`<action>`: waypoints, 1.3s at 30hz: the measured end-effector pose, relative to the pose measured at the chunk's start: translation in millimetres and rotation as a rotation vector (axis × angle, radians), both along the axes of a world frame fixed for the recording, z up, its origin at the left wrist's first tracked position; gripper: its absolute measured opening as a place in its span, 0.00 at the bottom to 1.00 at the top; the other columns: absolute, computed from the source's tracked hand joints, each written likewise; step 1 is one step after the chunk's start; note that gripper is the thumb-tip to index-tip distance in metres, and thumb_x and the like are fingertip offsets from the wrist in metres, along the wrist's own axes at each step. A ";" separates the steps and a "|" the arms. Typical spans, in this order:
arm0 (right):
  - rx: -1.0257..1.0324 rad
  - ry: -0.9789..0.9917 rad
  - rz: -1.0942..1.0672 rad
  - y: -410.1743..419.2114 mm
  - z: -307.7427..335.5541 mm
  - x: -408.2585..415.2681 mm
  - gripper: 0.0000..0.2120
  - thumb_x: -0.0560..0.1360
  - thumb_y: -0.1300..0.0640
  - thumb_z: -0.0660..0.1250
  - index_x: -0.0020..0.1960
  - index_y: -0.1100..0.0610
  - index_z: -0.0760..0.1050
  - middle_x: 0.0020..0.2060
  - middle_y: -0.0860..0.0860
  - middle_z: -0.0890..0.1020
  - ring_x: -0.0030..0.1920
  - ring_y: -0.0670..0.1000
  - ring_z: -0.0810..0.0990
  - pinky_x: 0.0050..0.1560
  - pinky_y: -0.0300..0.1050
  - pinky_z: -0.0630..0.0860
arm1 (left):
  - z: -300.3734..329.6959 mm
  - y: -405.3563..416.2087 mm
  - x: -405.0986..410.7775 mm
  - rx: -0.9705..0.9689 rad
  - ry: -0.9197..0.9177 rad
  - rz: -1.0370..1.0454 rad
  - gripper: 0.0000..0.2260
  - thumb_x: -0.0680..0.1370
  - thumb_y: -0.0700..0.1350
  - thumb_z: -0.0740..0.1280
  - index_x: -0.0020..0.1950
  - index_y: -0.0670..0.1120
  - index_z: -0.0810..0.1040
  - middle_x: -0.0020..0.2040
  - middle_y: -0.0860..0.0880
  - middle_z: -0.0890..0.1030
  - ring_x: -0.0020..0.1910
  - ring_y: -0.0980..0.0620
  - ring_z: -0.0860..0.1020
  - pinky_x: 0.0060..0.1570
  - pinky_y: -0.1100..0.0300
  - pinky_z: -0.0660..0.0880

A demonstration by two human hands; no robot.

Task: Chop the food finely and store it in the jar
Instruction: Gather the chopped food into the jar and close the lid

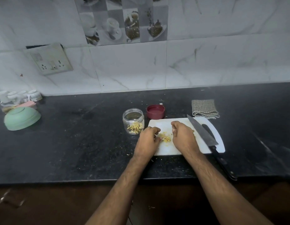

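Food [165, 138] lies as light, loose, crumbly yellow bits on the cutting board [209, 125] beside the jar [133, 121], best pinched from both sides, between left hand [148, 140] and right hand [184, 135], fingers curled around the heap.

No legible text, label, brand, number or sign anywhere.

— What do you see of the person?

— Two forearms and two hands, nothing more. The left hand [148, 138] and right hand [183, 135] are both bare.

— Any sleeves?

— None show; the forearms are uncovered right to the bottom edge. Fine hair runs along both.

— Rings, a watch, gloves?

— No gloves. Whether a finger bears a ring I cannot tell; the fingers are too small and blurred.
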State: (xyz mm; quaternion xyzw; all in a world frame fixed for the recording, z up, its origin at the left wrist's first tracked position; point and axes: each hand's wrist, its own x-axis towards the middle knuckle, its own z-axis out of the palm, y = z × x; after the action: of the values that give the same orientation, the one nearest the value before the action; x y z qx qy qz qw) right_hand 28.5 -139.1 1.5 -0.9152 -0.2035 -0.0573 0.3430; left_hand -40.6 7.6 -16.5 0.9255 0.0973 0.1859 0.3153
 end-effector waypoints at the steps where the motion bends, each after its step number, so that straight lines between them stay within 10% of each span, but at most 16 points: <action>1: -0.033 0.002 0.003 -3.1 -3.6 1.2 0.20 0.81 0.64 0.60 0.72 0.56 0.72 0.59 0.52 0.83 0.58 0.53 0.80 0.56 0.50 0.78 | -3.3 -0.6 2.9 0.016 0.036 -0.008 0.17 0.79 0.41 0.71 0.68 0.44 0.78 0.60 0.47 0.79 0.57 0.50 0.79 0.62 0.53 0.76; 7: -0.100 -0.041 0.067 -12.8 -25.3 1.4 0.28 0.78 0.71 0.58 0.75 0.53 0.67 0.63 0.50 0.81 0.62 0.53 0.77 0.61 0.52 0.77 | -9.6 -2.3 17.3 0.158 0.088 -0.024 0.21 0.82 0.37 0.64 0.75 0.43 0.72 0.66 0.45 0.77 0.65 0.45 0.73 0.68 0.50 0.70; 17: 0.073 -0.098 0.224 -15.3 -29.4 -0.7 0.23 0.81 0.64 0.59 0.76 0.53 0.67 0.67 0.48 0.78 0.66 0.47 0.75 0.68 0.49 0.73 | -24.3 2.5 8.0 -0.310 -0.163 -0.012 0.23 0.81 0.33 0.63 0.75 0.46 0.70 0.52 0.54 0.84 0.50 0.59 0.81 0.50 0.67 0.77; 24: -0.266 -0.002 0.437 -8.1 -20.2 5.0 0.33 0.83 0.49 0.59 0.83 0.53 0.49 0.79 0.50 0.63 0.77 0.50 0.63 0.75 0.50 0.64 | -21.1 3.0 7.6 -0.257 -0.188 0.080 0.23 0.81 0.32 0.62 0.76 0.42 0.67 0.54 0.50 0.80 0.52 0.59 0.77 0.56 0.74 0.71; 33: -0.041 -0.001 0.361 2.7 -19.1 9.8 0.15 0.81 0.58 0.66 0.66 0.47 0.74 0.52 0.42 0.80 0.53 0.42 0.78 0.57 0.48 0.78 | -20.2 3.9 11.0 -0.271 -0.152 0.134 0.19 0.81 0.32 0.61 0.71 0.43 0.70 0.49 0.52 0.79 0.49 0.61 0.78 0.50 0.76 0.70; 39: 0.008 0.003 0.201 -9.9 -15.0 9.5 0.17 0.80 0.54 0.69 0.67 0.50 0.76 0.59 0.45 0.81 0.60 0.46 0.77 0.63 0.47 0.74 | -22.5 3.6 10.2 -0.262 -0.177 0.088 0.15 0.79 0.34 0.65 0.65 0.45 0.76 0.47 0.52 0.81 0.48 0.57 0.79 0.53 0.64 0.77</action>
State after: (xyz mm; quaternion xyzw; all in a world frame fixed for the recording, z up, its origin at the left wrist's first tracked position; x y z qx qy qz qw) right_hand 38.0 -149.0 -13.5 -0.8888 -0.2937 -0.0218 0.3510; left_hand -30.4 11.2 -39.0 0.8514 0.1329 0.2659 0.4320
